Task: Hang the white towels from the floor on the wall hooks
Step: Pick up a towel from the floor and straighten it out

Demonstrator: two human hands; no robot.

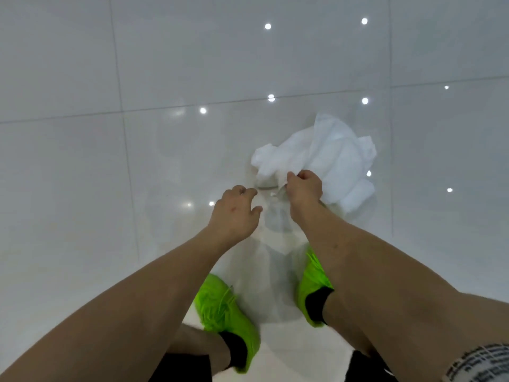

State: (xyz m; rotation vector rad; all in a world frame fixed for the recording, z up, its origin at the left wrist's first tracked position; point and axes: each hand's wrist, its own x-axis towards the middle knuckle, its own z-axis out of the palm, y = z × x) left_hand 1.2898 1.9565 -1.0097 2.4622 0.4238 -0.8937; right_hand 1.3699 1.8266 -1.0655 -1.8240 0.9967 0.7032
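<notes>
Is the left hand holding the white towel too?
No, the left hand hovers beside it with loosely curled fingers holding nothing; only the right hand pinches the white towel.

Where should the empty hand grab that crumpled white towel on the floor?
Probably the near edge of the white towel, beside where the right hand already pinches it. That edge faces the left hand, which hovers open just left of it, so it should come in from the left and lift.

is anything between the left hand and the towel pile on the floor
Nothing visible. The left hand hovers with loosely curled fingers just short of the white towels; only bare floor tile lies between. The right hand already pinches a towel edge.
</notes>
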